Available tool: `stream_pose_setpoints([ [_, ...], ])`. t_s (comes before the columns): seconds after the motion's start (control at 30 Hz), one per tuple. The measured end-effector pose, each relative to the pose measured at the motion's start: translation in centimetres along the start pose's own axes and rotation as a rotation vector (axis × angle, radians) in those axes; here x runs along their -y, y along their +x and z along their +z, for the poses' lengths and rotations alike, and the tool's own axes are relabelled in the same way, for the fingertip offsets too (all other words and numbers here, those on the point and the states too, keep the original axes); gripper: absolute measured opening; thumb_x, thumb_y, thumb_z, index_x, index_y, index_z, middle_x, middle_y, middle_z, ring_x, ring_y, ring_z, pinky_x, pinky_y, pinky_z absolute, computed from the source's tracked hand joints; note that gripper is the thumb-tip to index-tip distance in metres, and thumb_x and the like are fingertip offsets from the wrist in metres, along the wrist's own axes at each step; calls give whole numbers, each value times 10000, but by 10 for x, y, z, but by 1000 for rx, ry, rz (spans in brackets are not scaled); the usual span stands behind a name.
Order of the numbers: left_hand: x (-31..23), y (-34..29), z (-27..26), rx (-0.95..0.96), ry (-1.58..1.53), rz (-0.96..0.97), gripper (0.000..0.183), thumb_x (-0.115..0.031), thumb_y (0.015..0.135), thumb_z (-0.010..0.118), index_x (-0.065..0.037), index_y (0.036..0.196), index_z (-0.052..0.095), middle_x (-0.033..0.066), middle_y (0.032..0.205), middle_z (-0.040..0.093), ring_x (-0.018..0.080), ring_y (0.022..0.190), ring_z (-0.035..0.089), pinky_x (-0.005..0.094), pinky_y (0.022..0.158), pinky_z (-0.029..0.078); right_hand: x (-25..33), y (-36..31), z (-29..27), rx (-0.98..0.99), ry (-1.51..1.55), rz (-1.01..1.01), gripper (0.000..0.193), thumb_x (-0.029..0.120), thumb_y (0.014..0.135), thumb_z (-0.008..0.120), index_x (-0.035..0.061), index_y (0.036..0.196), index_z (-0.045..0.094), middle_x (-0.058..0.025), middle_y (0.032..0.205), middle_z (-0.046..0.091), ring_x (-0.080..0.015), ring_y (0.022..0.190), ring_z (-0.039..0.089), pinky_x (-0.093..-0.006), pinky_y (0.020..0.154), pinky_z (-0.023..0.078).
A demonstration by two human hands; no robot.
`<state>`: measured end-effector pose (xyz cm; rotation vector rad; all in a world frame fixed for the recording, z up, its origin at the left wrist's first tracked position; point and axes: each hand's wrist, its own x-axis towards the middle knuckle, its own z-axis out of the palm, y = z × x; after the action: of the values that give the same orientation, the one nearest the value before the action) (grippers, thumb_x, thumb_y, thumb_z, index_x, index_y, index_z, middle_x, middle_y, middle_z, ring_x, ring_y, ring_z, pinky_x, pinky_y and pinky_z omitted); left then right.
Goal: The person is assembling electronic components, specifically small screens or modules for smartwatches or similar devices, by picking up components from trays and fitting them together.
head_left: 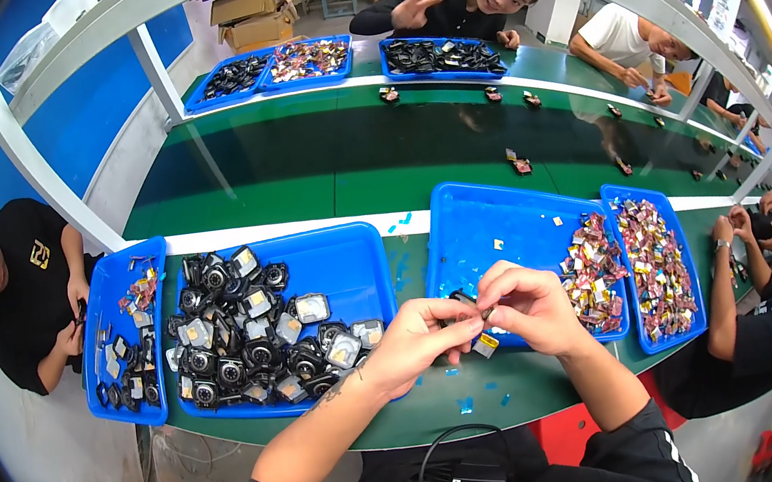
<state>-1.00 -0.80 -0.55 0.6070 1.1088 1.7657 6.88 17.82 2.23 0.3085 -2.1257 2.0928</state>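
Note:
My left hand and my right hand meet above the front edge of the green bench. Both are closed, fingertips pinched together on a small dark part, mostly hidden by the fingers. A small yellow-and-silver piece shows just beneath the fingertips; whether it is joined to the dark part I cannot tell. Left of my hands, a blue tray bears a heap of black watch-like casings. Behind my right hand, another blue tray has small red, yellow and white electronic pieces piled at its right end.
A narrow blue tray of similar pieces stands at right, and one with mixed parts at far left. Blue film scraps lie near the bench edge. Beyond runs a green belt with scattered parts. Several co-workers sit around; white frame posts rise alongside.

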Motion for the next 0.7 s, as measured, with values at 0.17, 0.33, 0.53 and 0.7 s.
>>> stream_pose_setpoints([
  [0.17,-2,2,-2,-309,317,288,405,-127,992,506,-41,1386,469,55,1183,624,101,1024,580,249,749,476,5,-6,3,-247,-85,-55,121,-36,846,664,-15,963,643,-108,911,657,-159,831,649,-273,716,533],
  [0.33,1,5,3,-447,111,400,507,-12,977,470,-43,1463,328,134,1249,618,169,1107,603,281,914,475,19,-3,25,-45,-480,31,167,24,837,704,32,1004,712,-97,850,678,-154,743,654,-271,648,512],
  [0.53,7,5,9,-395,103,387,379,-14,972,515,51,1344,487,120,1257,602,141,1123,578,275,968,455,6,10,36,-242,-482,-20,180,15,834,697,24,1014,713,-101,870,686,-161,718,645,-271,616,502],
  [0.7,10,4,8,-249,46,369,459,-67,998,497,23,1436,395,100,1332,549,129,1165,537,275,968,445,10,9,36,-339,-589,-114,191,-4,825,695,14,1014,717,-104,854,692,-148,684,640,-256,604,503],
])
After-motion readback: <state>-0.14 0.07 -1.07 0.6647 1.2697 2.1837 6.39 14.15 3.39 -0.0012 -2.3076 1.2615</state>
